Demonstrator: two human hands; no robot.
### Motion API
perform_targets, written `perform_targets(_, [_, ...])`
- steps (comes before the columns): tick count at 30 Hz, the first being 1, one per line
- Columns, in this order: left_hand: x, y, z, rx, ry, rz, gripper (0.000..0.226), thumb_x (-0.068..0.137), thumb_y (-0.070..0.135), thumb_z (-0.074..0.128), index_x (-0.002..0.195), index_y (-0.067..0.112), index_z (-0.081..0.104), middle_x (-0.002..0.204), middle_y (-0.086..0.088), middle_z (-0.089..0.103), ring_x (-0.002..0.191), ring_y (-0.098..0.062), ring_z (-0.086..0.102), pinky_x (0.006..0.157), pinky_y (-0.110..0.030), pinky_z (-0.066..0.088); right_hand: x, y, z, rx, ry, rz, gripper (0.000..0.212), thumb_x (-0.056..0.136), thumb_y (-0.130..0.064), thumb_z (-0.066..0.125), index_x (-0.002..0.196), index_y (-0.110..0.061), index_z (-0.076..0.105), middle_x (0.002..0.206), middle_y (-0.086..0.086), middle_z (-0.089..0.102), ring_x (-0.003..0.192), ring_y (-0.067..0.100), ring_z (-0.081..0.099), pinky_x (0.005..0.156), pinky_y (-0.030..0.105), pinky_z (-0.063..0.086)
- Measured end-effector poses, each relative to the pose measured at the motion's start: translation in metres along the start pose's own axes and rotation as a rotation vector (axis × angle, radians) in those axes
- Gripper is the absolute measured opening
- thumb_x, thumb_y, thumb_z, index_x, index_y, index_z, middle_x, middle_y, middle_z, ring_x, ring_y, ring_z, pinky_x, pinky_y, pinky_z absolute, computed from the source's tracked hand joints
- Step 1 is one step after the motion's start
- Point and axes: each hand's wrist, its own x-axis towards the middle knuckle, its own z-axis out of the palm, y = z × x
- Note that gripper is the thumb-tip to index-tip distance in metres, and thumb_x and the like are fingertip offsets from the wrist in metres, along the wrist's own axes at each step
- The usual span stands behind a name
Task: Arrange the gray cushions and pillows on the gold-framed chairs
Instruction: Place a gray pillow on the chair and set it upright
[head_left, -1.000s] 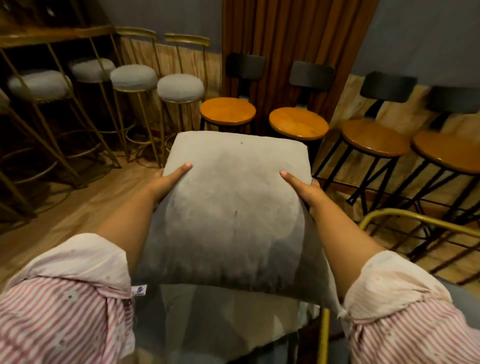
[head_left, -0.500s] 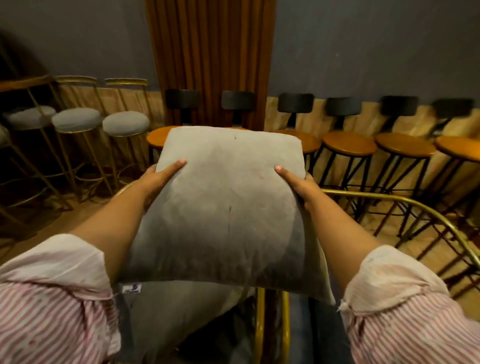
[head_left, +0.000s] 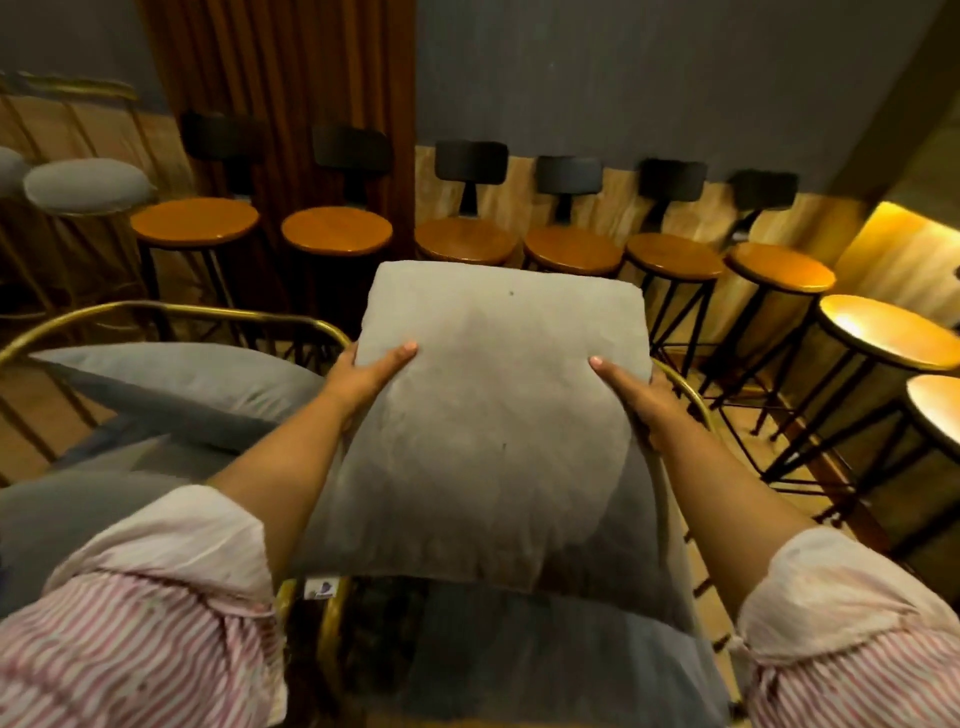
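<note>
I hold a square gray pillow (head_left: 488, 415) flat in front of me with both hands. My left hand (head_left: 366, 371) grips its left edge and my right hand (head_left: 636, 387) grips its right edge. The pillow hangs above a gold-framed chair (head_left: 685, 395), whose gray seat cushion (head_left: 524, 660) shows below the pillow. To the left stands a second gold-framed chair (head_left: 171, 312) with another gray pillow (head_left: 192, 387) lying against its back and a gray seat cushion (head_left: 78, 519) beneath.
A row of round wooden stools (head_left: 337, 228) with black backrests lines the far wall. More wooden stools (head_left: 883, 325) stand at the right. A gold bar stool with a gray round seat (head_left: 85, 184) stands at the far left. A wooden panel (head_left: 280, 78) rises behind.
My view has swung to the right and downward. The pillow stays in both hands and now hangs over the right gold-framed chair; the left chair with its pillow has come into view.
</note>
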Motion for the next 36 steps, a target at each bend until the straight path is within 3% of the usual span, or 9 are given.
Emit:
perform_targets(3, [0.004,-0.008,0.045,0.031,-0.030,-0.013,0.113,0.063,0.057,0.078,0.152,0.021,0.019,0.150,-0.006,0.040,0.132,-0.030,0.045,0.109,-0.045,0.039,0.021,0.013,-0.041,-0.009,0.012,-0.003,0.076,0.070,-0.032,0.082,0.135,-0.014,0.047,0.120,0.004,0.062,0.088,0.017,0.063,0.057,0.023,0.052])
perform_targets(5, [0.013,-0.007,0.068,0.070,-0.034,-0.005,0.113,0.071,0.047,0.076,0.154,0.022,0.003,0.158,-0.008,0.028,0.141,-0.031,0.036,0.113,-0.044,0.033,0.038,0.021,-0.059,-0.015,0.004,-0.021,0.067,0.072,-0.027,0.082,0.130,-0.013,0.052,0.115,0.003,0.064,0.084,0.013,0.064,0.049,0.018,0.052])
perform_targets(6, [0.019,-0.007,0.075,0.084,-0.033,0.005,0.112,0.075,0.041,0.076,0.154,0.022,-0.001,0.159,-0.008,0.026,0.142,-0.030,0.034,0.113,-0.043,0.031,0.047,0.025,-0.065,-0.013,-0.008,-0.023,0.070,0.070,-0.028,0.083,0.131,-0.014,0.052,0.117,0.004,0.065,0.088,0.015,0.065,0.052,0.018,0.053])
perform_targets(10, [0.056,-0.002,0.105,0.106,-0.079,0.014,0.123,0.072,0.029,0.081,0.153,0.025,-0.011,0.158,-0.007,0.028,0.142,-0.028,0.035,0.114,-0.045,0.033,0.093,0.034,-0.079,-0.043,0.022,0.006,0.096,0.055,-0.041,0.088,0.137,-0.022,0.042,0.128,0.001,0.057,0.116,0.025,0.056,0.090,0.038,0.050])
perform_targets(14, [0.104,0.008,0.133,0.151,-0.155,-0.025,0.138,0.064,0.016,0.087,0.149,0.029,-0.021,0.160,-0.006,0.022,0.144,-0.028,0.030,0.113,-0.049,0.033,0.152,0.033,-0.079,-0.042,0.058,-0.001,0.111,0.060,-0.037,0.087,0.147,-0.022,0.019,0.142,0.004,0.043,0.127,0.025,0.045,0.100,0.038,0.041])
perform_targets(21, [0.197,-0.007,0.178,0.260,-0.196,-0.041,0.154,0.045,0.019,0.095,0.148,0.042,-0.018,0.161,-0.001,0.013,0.147,-0.033,0.020,0.111,-0.060,0.032,0.254,0.044,-0.072,-0.125,0.040,-0.012,0.127,0.056,-0.034,0.090,0.148,-0.027,0.003,0.153,0.004,0.027,0.139,0.029,0.031,0.110,0.050,0.034])
perform_targets(27, [0.244,-0.049,0.206,0.256,-0.218,0.006,0.150,0.047,0.019,0.094,0.148,0.042,-0.015,0.161,0.000,0.012,0.147,-0.031,0.020,0.109,-0.061,0.035,0.306,0.082,-0.067,-0.143,0.031,-0.071,0.131,0.044,-0.035,0.094,0.147,-0.034,0.013,0.151,-0.001,0.031,0.138,0.025,0.034,0.110,0.047,0.037])
perform_targets(32, [0.263,-0.089,0.220,0.228,-0.160,0.039,0.148,0.040,0.043,0.093,0.149,0.042,-0.007,0.160,0.004,0.014,0.146,-0.026,0.021,0.113,-0.056,0.033,0.323,0.122,-0.061,-0.138,0.082,-0.103,0.126,0.048,-0.030,0.093,0.148,-0.029,0.016,0.150,-0.001,0.034,0.134,0.021,0.036,0.110,0.045,0.038])
perform_targets(36, [0.276,-0.121,0.224,0.238,-0.121,0.040,0.135,0.054,0.032,0.091,0.150,0.036,-0.003,0.160,0.001,0.016,0.145,-0.025,0.024,0.115,-0.051,0.031,0.333,0.155,-0.052,-0.135,0.101,-0.133,0.116,0.053,-0.024,0.092,0.146,-0.025,0.022,0.147,-0.002,0.037,0.128,0.015,0.039,0.110,0.044,0.038])
